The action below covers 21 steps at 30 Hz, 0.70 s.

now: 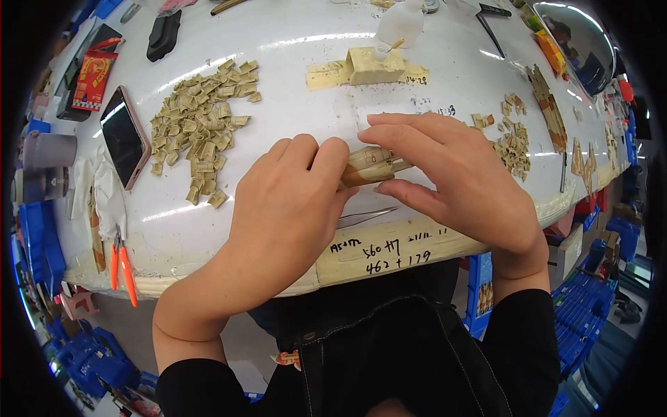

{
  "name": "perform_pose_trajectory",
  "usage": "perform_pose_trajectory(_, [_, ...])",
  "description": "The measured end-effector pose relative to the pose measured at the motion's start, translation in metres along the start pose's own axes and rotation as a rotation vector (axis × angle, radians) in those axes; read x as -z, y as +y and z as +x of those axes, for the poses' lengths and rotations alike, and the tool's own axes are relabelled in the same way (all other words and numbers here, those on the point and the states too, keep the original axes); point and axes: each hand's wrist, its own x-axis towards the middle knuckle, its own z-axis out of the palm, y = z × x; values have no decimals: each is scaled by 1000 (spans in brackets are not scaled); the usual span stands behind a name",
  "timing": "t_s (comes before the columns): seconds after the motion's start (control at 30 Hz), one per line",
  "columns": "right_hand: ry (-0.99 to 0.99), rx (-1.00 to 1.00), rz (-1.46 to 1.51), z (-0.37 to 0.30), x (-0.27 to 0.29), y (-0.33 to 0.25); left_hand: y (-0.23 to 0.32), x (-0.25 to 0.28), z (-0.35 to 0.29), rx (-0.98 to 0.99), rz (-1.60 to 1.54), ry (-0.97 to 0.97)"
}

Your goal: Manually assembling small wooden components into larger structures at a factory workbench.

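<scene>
My left hand [288, 191] is closed around a tan and brown camouflage-painted model part [370, 167], rounded and hull-like, possibly a toy fuselage. Its right end sticks out past my fingers, while the rest is hidden in my grip. Around that exposed end, my right hand [451, 177] is spread, with the thumb below and the fingers above. The thumb tip lies close to the part; whether it touches I cannot tell. Metal tweezers [367, 217] lie on the table just under the part. To the left is a large heap of small tan plastic pieces [201, 125].
A smaller pile of tan pieces [513, 146] lies right, near long camouflaged parts [549, 108]. Behind my hands stands a taped tan holder [375, 66] with a translucent bottle [401, 28]. A phone [125, 137] and orange-handled cutters [123, 267] lie left. Handwriting marks the taped table edge [340, 267].
</scene>
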Motion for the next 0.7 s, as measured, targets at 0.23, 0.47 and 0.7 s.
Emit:
perform_pose_trajectory(0.23, [42, 12, 14, 0, 2, 1, 1, 3, 2, 15, -31, -51])
perform_pose_trajectory(0.47, [6, 20, 21, 2, 0, 2, 1, 3, 1, 20, -35, -68])
perform_pose_trajectory(0.7, [-9, 19, 42, 4, -1, -1, -3, 0, -2, 5, -8, -60])
